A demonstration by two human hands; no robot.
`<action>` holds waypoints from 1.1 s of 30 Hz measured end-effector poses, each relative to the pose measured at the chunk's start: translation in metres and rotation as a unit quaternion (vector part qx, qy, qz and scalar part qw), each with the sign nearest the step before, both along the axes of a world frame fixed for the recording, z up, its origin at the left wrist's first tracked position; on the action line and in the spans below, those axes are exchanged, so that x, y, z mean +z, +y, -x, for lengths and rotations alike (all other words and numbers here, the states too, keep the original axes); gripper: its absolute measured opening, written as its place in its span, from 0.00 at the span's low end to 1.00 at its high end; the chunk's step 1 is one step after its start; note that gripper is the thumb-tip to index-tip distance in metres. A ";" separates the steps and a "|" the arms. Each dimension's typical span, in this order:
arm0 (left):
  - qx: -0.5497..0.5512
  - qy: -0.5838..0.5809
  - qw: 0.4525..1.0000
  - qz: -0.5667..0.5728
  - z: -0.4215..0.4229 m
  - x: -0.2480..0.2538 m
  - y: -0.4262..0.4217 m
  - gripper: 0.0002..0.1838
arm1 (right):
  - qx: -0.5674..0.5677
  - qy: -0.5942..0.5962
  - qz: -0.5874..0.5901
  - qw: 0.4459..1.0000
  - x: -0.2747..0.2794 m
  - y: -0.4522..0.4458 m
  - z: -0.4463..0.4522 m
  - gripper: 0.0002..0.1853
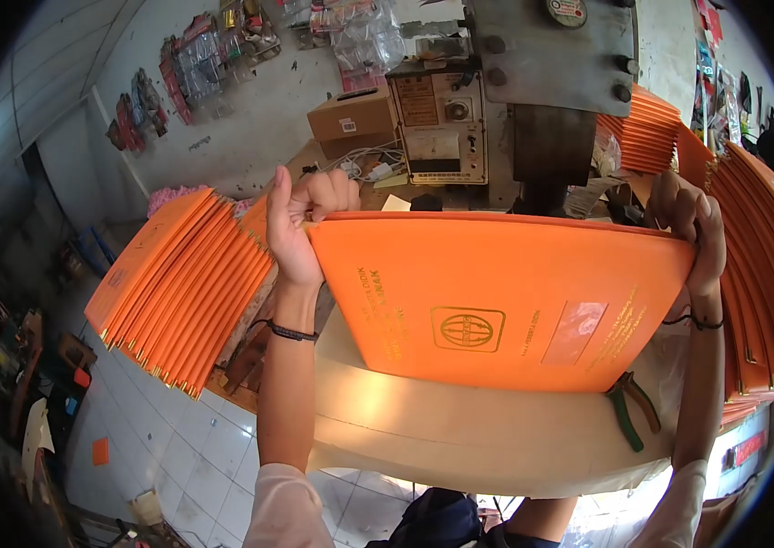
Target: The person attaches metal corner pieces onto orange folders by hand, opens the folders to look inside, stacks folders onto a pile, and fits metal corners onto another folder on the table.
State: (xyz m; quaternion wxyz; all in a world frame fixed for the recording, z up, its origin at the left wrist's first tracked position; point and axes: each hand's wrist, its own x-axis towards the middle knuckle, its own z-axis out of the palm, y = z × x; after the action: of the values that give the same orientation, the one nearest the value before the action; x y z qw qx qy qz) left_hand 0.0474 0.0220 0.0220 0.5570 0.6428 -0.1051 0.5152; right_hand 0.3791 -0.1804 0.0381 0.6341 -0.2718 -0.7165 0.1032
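An orange folder (pixel 506 301) with gold lettering, a round gold emblem and a small clear window stands tilted on the pale work surface. Its top edge shows more than one layer, and I cannot tell whether these are covers or several folders. At its upper left corner my left hand (pixel 305 219) is closed on the edge, thumb pointing up. My right hand (pixel 690 228) grips the upper right corner, fingers curled over it. Pliers (pixel 629 411) with green handles lie by the folder's lower right corner.
Stacks of orange folders stand at the left (pixel 181 288) and right (pixel 752 265), with another stack (pixel 647 132) behind. At the back are a control box (pixel 442 128), a cardboard box (pixel 350 119) and a heavy metal press (pixel 551 64). The pale work surface (pixel 478 438) has a rounded front edge.
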 end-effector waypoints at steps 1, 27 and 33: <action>0.000 0.001 1.000 -0.004 0.000 0.000 0.000 0.30 | -0.006 -0.003 0.001 1.000 0.000 -0.001 0.000 0.26; -0.021 -0.023 0.999 0.009 0.000 -0.001 -0.002 0.33 | -0.036 -0.020 -0.015 0.999 0.000 -0.004 0.001 0.27; -0.018 -0.008 1.000 -0.007 0.002 0.000 -0.003 0.34 | -0.051 -0.036 -0.018 0.998 0.000 -0.005 0.000 0.27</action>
State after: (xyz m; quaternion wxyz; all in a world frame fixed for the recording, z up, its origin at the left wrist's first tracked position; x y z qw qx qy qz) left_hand 0.0457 0.0185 0.0220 0.5610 0.6404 -0.1249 0.5094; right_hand 0.3786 -0.1852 0.0386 0.6175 -0.2996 -0.7257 0.0479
